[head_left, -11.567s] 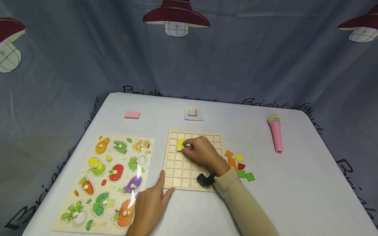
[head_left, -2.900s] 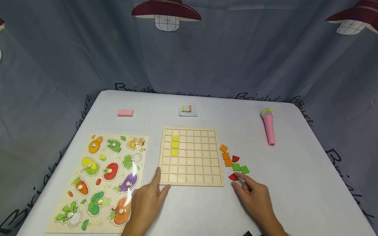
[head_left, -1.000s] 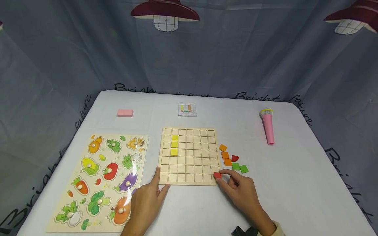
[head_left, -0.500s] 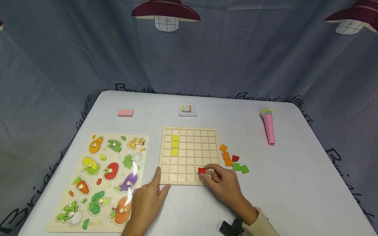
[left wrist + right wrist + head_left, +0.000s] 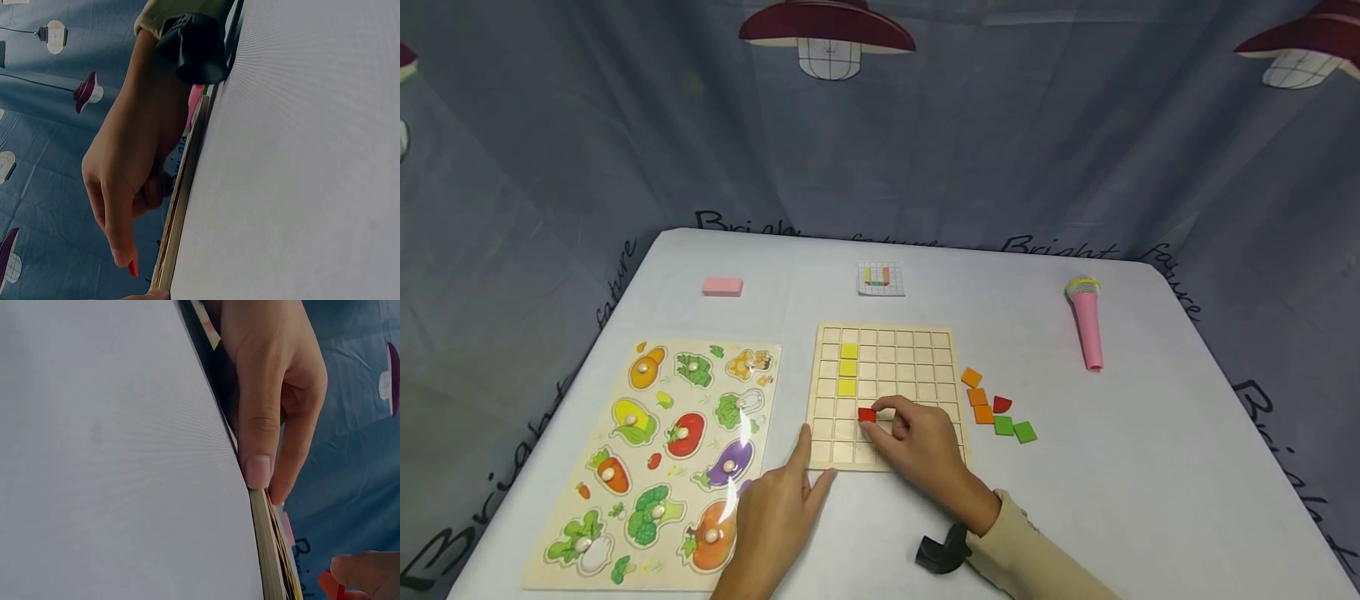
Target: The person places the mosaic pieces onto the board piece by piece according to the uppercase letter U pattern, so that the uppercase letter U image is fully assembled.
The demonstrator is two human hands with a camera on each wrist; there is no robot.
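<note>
A wooden grid board (image 5: pixel 913 375) lies mid-table, with three yellow square tiles (image 5: pixel 847 368) stacked in one column at its upper left. My right hand (image 5: pixel 925 442) pinches a red curved-edge tile (image 5: pixel 867 414) between thumb and index finger, over the cells below and right of the yellow ones. In the left wrist view that red tile (image 5: pixel 133 268) appears tilted and clear of the board's surface. My left hand (image 5: pixel 778 508) rests at the board's lower left corner, index finger along the left edge. Its thumb (image 5: pixel 257 469) presses the near edge in the right wrist view.
Right of the board lie several orange tiles (image 5: pixel 977 397), two green tiles (image 5: pixel 1013 428) and another red tile (image 5: pixel 1002 404). A vegetable knob puzzle (image 5: pixel 658 467) is at left. Behind stand a pink block (image 5: pixel 722 287), a pattern card (image 5: pixel 881 279) and a pink toy microphone (image 5: pixel 1087 325).
My right hand picked up the red tile from beside the board and carried it left across the grid. Earlier, it was handling yellow tiles. My left hand stays at the corner.
</note>
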